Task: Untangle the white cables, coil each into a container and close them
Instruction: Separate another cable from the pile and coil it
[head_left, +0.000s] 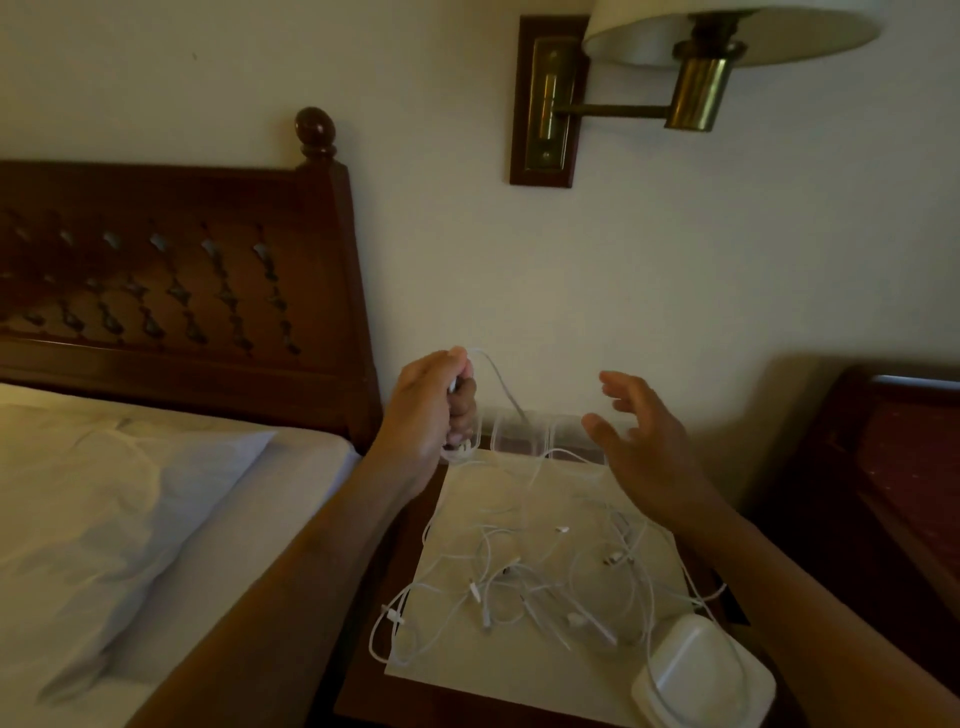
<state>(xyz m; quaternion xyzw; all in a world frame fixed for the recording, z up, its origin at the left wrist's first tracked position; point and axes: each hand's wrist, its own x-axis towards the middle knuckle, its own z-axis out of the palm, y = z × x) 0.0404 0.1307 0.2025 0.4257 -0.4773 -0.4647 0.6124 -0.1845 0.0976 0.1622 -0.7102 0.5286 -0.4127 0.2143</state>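
A white cable (500, 385) is held up by the left hand (426, 410) above the worktop (363, 691).

In the middle of the frame the cable is gripped in the curled fingers of the left hand, and from there it hangs down to the tangle of cables (519, 577), which lies on a white sheet (483, 499) in the lower middle. The right hand (644, 441) is held open just beside, fingers spread, nothing touched. A white container (701, 670) is seen at the lower right, on the corner of the sheet. A bed (130, 519) is at the left.
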